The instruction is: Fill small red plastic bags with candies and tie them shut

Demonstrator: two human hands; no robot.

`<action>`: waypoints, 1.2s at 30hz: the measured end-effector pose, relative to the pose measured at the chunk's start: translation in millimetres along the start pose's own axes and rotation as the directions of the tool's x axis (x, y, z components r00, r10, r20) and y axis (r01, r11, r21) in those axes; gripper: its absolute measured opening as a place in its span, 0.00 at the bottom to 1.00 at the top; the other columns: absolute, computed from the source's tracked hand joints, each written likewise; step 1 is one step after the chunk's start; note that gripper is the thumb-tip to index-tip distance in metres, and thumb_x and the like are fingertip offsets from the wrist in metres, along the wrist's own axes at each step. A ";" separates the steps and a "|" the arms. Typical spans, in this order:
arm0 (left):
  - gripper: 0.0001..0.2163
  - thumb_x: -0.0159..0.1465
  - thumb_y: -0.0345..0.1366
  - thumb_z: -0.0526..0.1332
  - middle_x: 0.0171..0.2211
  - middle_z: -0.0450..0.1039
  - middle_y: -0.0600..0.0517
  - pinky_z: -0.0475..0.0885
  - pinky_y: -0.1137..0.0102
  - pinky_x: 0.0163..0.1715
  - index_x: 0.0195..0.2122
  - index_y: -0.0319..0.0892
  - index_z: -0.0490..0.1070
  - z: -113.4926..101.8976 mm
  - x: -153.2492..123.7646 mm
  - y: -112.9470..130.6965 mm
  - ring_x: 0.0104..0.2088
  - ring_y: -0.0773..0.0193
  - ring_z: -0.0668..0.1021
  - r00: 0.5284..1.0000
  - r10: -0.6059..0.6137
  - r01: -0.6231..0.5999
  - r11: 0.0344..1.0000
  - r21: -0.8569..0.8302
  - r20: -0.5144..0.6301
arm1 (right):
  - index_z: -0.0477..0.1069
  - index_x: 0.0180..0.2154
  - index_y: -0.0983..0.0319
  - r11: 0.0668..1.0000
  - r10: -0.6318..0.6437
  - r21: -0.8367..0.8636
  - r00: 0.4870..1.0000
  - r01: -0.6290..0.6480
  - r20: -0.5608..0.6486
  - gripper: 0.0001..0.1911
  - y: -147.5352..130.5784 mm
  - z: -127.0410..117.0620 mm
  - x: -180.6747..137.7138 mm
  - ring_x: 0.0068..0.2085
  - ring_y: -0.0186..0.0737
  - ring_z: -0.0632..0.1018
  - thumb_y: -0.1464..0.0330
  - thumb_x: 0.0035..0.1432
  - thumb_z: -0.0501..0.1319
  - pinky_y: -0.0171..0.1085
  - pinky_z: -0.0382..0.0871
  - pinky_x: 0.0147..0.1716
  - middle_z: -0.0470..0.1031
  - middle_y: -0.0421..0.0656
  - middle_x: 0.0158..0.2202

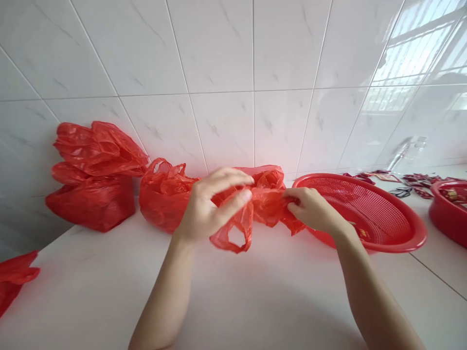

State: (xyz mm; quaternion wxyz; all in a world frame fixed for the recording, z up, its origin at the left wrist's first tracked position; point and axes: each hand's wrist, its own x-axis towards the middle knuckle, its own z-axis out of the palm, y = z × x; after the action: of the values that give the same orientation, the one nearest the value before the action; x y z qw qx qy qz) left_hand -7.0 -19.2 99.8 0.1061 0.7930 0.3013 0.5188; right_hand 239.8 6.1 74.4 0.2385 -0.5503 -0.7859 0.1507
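A red plastic bag (268, 204) is stretched sideways in front of me, above the white table, with a handle loop hanging at its left end. My right hand (310, 208) pinches the bag's right end, its fingers closed. Beside the left end is my left hand (215, 204), thumb and fingers apart in a loose curve around the bag; it does not close on the plastic. Behind my left hand sits a filled red plastic bag (162, 194). Another red bag (268, 175) lies behind the stretched one, partly hidden by it.
At the left, a full red bag (97, 194) leans by the tiled wall (222, 58). A red mesh basket (386, 209) stands right, with small items inside. Farther right are small packets (419, 181), scissors (400, 192), a clear bottle (416, 150) and another red basket (447, 214).
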 end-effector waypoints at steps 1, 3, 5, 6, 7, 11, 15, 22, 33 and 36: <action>0.08 0.65 0.37 0.65 0.44 0.80 0.51 0.77 0.66 0.49 0.44 0.49 0.80 1.6 -1.9 5.6 0.46 0.61 0.81 0.985 0.001 0.000 1.000 -0.007 0.170 | 0.67 0.27 0.59 1.000 -0.011 -0.015 0.998 0.011 0.064 0.09 -1.8 1.8 0.5 0.25 0.35 0.65 0.77 0.52 0.52 0.35 0.54 0.25 0.68 0.38 0.23; 0.09 0.65 0.39 0.65 0.48 0.80 0.52 0.78 0.66 0.47 0.45 0.51 0.81 5.2 -5.8 12.6 0.47 0.58 0.81 0.870 -0.117 0.088 0.993 0.083 0.478 | 0.62 0.25 0.59 0.999 -0.025 -0.025 0.986 0.030 0.163 0.08 -3.7 4.6 2.6 0.23 0.33 0.60 0.77 0.52 0.52 0.36 0.51 0.24 0.63 0.36 0.21; 0.13 0.63 0.40 0.65 0.59 0.74 0.50 0.78 0.62 0.47 0.48 0.53 0.80 9.6 -8.7 11.2 0.52 0.51 0.80 0.728 -0.329 0.178 0.938 0.298 0.601 | 0.60 0.25 0.59 0.998 -0.055 0.021 0.971 0.052 0.231 0.09 -2.1 5.6 5.5 0.23 0.33 0.58 0.77 0.53 0.51 0.36 0.50 0.24 0.60 0.35 0.21; 0.15 0.61 0.39 0.65 0.64 0.68 0.49 0.78 0.60 0.48 0.50 0.53 0.80 11.8 -9.4 7.0 0.57 0.47 0.77 0.677 -0.432 0.207 0.889 0.409 0.596 | 0.59 0.25 0.60 0.995 -0.087 0.069 0.961 0.071 0.261 0.09 0.1 5.5 7.2 0.23 0.32 0.58 0.77 0.53 0.50 0.35 0.51 0.24 0.60 0.35 0.21; 0.18 0.60 0.38 0.65 0.68 0.63 0.48 0.76 0.57 0.50 0.52 0.53 0.79 13.9 -9.5 0.8 0.61 0.44 0.73 0.639 -0.516 0.230 0.836 0.498 0.571 | 0.59 0.24 0.60 0.988 -0.127 0.126 0.949 0.094 0.288 0.09 3.0 5.1 8.8 0.24 0.32 0.59 0.77 0.52 0.50 0.35 0.51 0.25 0.60 0.35 0.22; 0.18 0.61 0.36 0.60 0.69 0.59 0.47 0.73 0.55 0.52 0.50 0.53 0.79 17.1 -5.1 -34.4 0.66 0.42 0.66 0.591 -0.632 0.299 0.748 0.592 0.501 | 0.55 0.22 0.59 0.928 -0.238 0.355 0.910 0.110 0.340 0.07 20.5 4.7 14.3 0.25 0.32 0.59 0.75 0.50 0.49 0.34 0.53 0.26 0.57 0.35 0.23; 0.12 0.58 0.38 0.59 0.45 0.79 0.46 0.74 0.64 0.37 0.40 0.49 0.81 12.7 -0.4 -58.9 0.46 0.48 0.80 0.622 -0.593 0.390 0.801 0.454 0.511 | 0.60 0.26 0.60 0.881 -0.166 0.473 0.946 0.015 0.280 0.04 42.0 8.7 19.4 0.27 0.33 0.63 0.71 0.51 0.50 0.35 0.58 0.28 0.61 0.36 0.25; 0.14 0.61 0.43 0.58 0.37 0.78 0.52 0.69 0.70 0.31 0.44 0.48 0.77 10.3 3.7 -54.8 0.30 0.61 0.75 0.717 -0.505 0.464 0.860 0.212 0.481 | 0.64 0.27 0.61 0.906 -0.025 0.415 0.966 -0.088 0.259 0.05 62.2 9.5 23.5 0.27 0.34 0.66 0.70 0.50 0.51 0.36 0.58 0.28 0.64 0.37 0.26; 0.12 0.58 0.32 0.52 0.35 0.77 0.52 0.68 0.68 0.32 0.30 0.45 0.75 17.3 4.9 -54.3 0.32 0.61 0.75 0.673 -0.479 0.422 0.875 0.238 0.563 | 0.66 0.25 0.61 0.939 -0.023 0.321 0.912 -0.121 0.409 0.05 74.0 -13.9 11.0 0.26 0.35 0.66 0.69 0.50 0.54 0.36 0.60 0.27 0.65 0.38 0.25; 0.17 0.53 0.31 0.57 0.44 0.80 0.53 0.72 0.68 0.37 0.41 0.49 0.81 18.7 4.2 -53.4 0.40 0.57 0.79 0.613 -0.514 0.417 0.856 0.307 0.600 | 0.69 0.26 0.61 0.960 -0.012 0.260 0.908 -0.107 0.419 0.06 81.1 -17.5 9.4 0.27 0.36 0.68 0.70 0.49 0.55 0.36 0.63 0.27 0.68 0.39 0.26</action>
State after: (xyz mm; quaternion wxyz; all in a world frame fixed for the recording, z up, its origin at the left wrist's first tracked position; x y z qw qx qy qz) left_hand -8.9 28.5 69.1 0.2826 0.8232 0.4736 0.1349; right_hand 310.9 42.7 50.6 0.1362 -0.4856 -0.7759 0.3789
